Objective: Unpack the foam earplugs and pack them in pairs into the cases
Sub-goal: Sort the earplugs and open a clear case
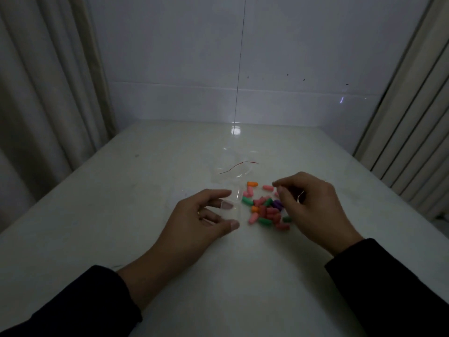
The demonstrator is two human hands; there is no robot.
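Pale pleated curtains (43, 93) hang at the left edge, a white tiled wall (194, 57) stands behind, and slatted cream panels (408, 132) close the right side; the glossy white table (121, 190) fills the middle; on it the left hand (201, 220), in a dark sleeve (80, 305), lies with fingers spread around a small clear plastic case (234, 207), thumb and forefinger at its edges; beyond it lies a crumpled clear plastic bag with a red strip (233, 170); just right of the case sits a loose heap of pink, green, orange and purple foam earplugs (266, 210); the right hand (313, 210) hovers over the heap's right edge, fingertips curled together; whether they pinch an earplug cannot be told.
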